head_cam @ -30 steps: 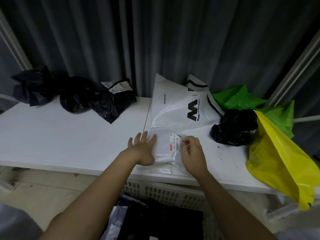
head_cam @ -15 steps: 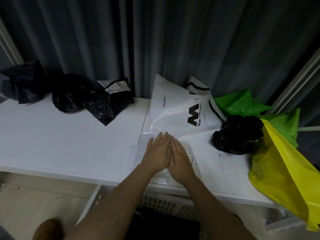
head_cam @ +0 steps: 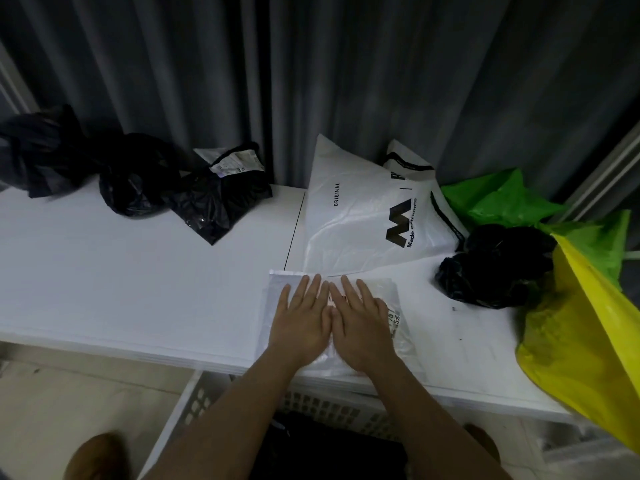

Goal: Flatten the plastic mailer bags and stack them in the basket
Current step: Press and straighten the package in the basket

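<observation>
Both hands, left hand [head_cam: 300,320] and right hand [head_cam: 362,323], lie spread side by side, palms pressing a clear plastic mailer bag [head_cam: 398,327] flat at the white table's [head_cam: 138,289] front edge, apparently to squeeze out air before it drops into the white basket [head_cam: 194,403] below

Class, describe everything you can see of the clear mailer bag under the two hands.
The clear mailer bag is thin, glossy, see-through plastic with a printed label partly hidden by the fingers. It lies flat on the white table at its near edge. The left hand and right hand press on it side by side, fingers straight.
</observation>
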Available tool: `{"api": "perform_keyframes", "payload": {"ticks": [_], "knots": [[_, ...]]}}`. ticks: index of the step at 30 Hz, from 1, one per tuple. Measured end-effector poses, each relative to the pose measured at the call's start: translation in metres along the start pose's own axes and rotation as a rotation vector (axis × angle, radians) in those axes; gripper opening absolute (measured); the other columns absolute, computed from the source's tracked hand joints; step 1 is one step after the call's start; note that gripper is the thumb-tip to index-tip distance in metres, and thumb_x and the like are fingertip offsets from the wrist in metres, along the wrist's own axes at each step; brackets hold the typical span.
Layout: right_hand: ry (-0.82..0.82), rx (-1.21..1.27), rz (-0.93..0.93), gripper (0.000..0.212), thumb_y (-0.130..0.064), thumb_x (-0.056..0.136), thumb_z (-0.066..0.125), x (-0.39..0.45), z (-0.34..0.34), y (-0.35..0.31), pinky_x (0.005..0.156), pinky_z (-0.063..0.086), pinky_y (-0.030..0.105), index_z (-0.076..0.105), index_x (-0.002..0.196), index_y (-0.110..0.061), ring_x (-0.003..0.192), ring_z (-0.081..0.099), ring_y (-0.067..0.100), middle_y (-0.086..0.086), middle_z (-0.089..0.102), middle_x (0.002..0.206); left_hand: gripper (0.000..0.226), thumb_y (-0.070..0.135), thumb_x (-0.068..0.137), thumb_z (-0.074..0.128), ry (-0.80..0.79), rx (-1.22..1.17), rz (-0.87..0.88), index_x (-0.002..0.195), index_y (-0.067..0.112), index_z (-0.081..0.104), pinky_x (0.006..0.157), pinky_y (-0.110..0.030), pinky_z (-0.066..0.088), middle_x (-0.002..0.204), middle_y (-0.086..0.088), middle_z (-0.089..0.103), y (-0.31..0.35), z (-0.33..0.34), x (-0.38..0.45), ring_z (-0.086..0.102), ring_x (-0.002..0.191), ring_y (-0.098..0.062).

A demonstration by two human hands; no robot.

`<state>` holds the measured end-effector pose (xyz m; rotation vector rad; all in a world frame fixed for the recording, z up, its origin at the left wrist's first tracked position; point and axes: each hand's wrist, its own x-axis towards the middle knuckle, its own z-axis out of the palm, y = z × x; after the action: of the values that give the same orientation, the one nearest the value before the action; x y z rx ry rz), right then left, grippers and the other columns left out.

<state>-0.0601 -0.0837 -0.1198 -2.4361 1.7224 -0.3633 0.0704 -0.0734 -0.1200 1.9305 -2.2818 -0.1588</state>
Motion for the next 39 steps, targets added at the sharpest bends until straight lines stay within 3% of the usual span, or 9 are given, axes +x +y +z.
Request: {"api": "perform_keyframes", "payload": {"ticks": [2,6,9,12,16,20,29,34,39], "knots": [[0.022,-0.036,0.001,0.066,-0.047,0.091,0.003,0.002,0.004,0.000,0.116,0.006,0.046,0.027,0.150,-0.029,0.148,0.010,0.021,-0.003,0.020,0.159,0.079,0.045,0.081,-0.018,0.029,0.056,0.005,0.152,0.020,0.004,0.116,-0.041,-0.014,0.158,0.000,-0.008,-0.003,0.006,0.000,-0.009,0.147,-0.018],[0.034,-0.144,0.026,0.056,-0.042,0.095,0.018,0.002,0.010,0.000,0.113,0.003,0.051,0.032,0.148,-0.027,0.145,0.022,0.027,0.002,0.029,0.155,0.057,0.036,0.095,0.023,0.118,0.053,0.002,0.140,0.012,0.047,0.110,-0.048,0.014,0.148,-0.009,0.040,-0.005,0.016,-0.001,0.036,0.138,-0.027],[-0.013,-0.162,0.024,0.065,-0.048,0.091,0.002,0.003,0.011,0.003,0.115,-0.009,0.050,0.011,0.152,-0.031,0.148,-0.001,0.025,0.001,0.006,0.161,0.058,0.038,0.094,0.020,0.107,0.027,-0.020,0.145,0.015,0.038,0.112,-0.049,0.010,0.154,-0.009,0.029,-0.005,0.014,-0.001,0.027,0.142,-0.027],[-0.053,-0.165,0.035,0.073,-0.051,0.083,-0.010,0.004,0.008,0.002,0.115,-0.015,0.051,0.000,0.152,-0.033,0.146,-0.015,0.026,-0.001,-0.009,0.161,0.064,0.044,0.090,-0.002,0.102,0.067,-0.026,0.150,0.023,0.001,0.113,-0.046,-0.013,0.156,-0.001,-0.011,-0.006,0.020,0.002,-0.014,0.144,-0.021],[-0.035,-0.165,0.049,0.069,-0.052,0.085,-0.006,0.000,0.014,0.001,0.113,-0.013,0.057,0.004,0.152,-0.035,0.147,-0.012,0.030,-0.001,-0.005,0.161,0.057,0.040,0.095,0.024,0.147,0.091,-0.037,0.148,0.019,0.031,0.111,-0.053,0.003,0.156,-0.007,0.022,-0.010,0.032,0.000,0.013,0.144,-0.029],[-0.016,-0.164,0.061,0.064,-0.051,0.090,0.004,0.001,0.018,0.003,0.114,-0.007,0.060,0.012,0.152,-0.034,0.147,-0.003,0.032,0.001,0.006,0.161,0.055,0.040,0.093,0.032,0.150,0.098,-0.038,0.143,0.020,0.041,0.108,-0.057,0.012,0.151,-0.009,0.036,-0.009,0.030,-0.001,0.031,0.140,-0.032],[0.002,-0.174,0.078,0.058,-0.050,0.094,0.020,0.001,0.023,0.004,0.112,0.008,0.063,0.031,0.148,-0.030,0.143,0.021,0.037,0.006,0.027,0.156,0.063,0.043,0.099,0.003,0.114,0.062,-0.050,0.143,0.019,0.041,0.106,-0.059,0.012,0.151,-0.010,0.035,-0.010,0.031,-0.001,0.030,0.140,-0.033],[-0.016,-0.161,0.065,0.064,-0.053,0.092,0.006,0.001,0.025,0.004,0.114,-0.004,0.061,0.016,0.151,-0.033,0.147,0.002,0.034,0.003,0.009,0.160,0.056,0.042,0.097,0.018,0.144,0.080,-0.036,0.145,0.020,0.037,0.107,-0.059,0.011,0.153,-0.009,0.032,-0.011,0.035,-0.001,0.028,0.142,-0.031],[-0.061,-0.159,0.059,0.069,-0.055,0.085,-0.006,0.001,0.022,0.004,0.113,-0.014,0.058,0.000,0.151,-0.035,0.146,-0.013,0.031,-0.001,-0.008,0.160,0.064,0.046,0.099,0.003,0.109,0.071,-0.049,0.145,0.020,0.038,0.108,-0.058,0.011,0.153,-0.009,0.032,-0.012,0.035,0.000,0.028,0.142,-0.032]]}}
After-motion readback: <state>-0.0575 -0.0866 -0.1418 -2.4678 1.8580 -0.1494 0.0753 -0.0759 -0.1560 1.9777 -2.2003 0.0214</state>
